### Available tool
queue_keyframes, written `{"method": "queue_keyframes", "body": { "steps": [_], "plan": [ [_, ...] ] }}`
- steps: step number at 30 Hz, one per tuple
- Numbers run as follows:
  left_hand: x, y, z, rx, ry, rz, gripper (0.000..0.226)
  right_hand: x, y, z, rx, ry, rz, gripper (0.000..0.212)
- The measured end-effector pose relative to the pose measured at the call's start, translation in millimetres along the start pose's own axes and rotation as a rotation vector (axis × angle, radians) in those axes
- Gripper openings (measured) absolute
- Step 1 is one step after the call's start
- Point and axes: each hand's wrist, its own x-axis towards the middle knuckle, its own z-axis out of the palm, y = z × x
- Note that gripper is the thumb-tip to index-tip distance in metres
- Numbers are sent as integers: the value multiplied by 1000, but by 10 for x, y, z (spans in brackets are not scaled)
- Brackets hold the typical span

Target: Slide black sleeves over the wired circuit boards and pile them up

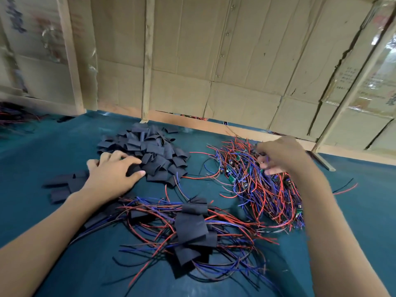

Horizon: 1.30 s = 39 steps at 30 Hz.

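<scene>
Nearest the person, a pile of finished boards (192,228) is lying on the green table (42,146), sleeved and trailing wires. Beyond that pile to the left, the left hand (111,174) is pinching one sleeve at the edge of the heap of black sleeves (150,151). Beyond the pile to the right, the right hand (278,155) is reaching curled fingers into the tangle of bare wired boards (257,181); whether they are gripping anything I cannot tell. Sleeves look light and floppy, best pinched at an open end; boards look fragile, wires snag-prone.

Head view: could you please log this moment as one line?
left hand on sleeve pile | right hand in bare wired boards | sleeved pile nearest | step: fetching parts
</scene>
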Motion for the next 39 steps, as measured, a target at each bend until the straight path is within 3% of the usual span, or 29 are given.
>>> {"method": "queue_keyframes", "body": {
  "steps": [6, 9, 11, 13, 17, 22, 27, 29, 33, 35, 39],
  "plan": [
    [8, 23, -116, -123, 109, -59, 44, -437, -159, -262, 230, -258, -279, 18],
    [-39, 41, -239, -490, 316, 17, 38, -523, -194, -241, 121, -416, -381, 23],
    [-88, 133, -357, -746, 358, 72, 35, -540, -196, -162, 43, -500, -420, 22],
    [-142, 328, -467, -948, 286, 49, 36, -547, -199, -54, 5, -533, -447, 8],
    [-356, 693, -584, -1407, -5, 67, 29, -497, -188, 139, -12, -454, -447, 16],
    [-537, 810, -692, -1240, -24, 203, 39, -443, -135, 230, 72, -502, -412, 17],
    [-614, 817, -673, -359, 200, 437, 48, -404, -93, 360, 176, -585, -450, 20],
    [-621, 799, -653, -293, 231, 571, 31, -405, -65, 453, 161, -635, -459, 26],
    [-530, 722, -530, -256, 155, 566, 44, -358, 27, 601, 148, -662, -421, 20],
    [-476, 673, -460, -264, 58, 570, 50, -308, 71, 632, 76, -630, -417, 22],
    [-391, 597, -353, -479, -152, 557, 41, -277, 211, 688, -37, -561, -477, 21]
  ]
}}
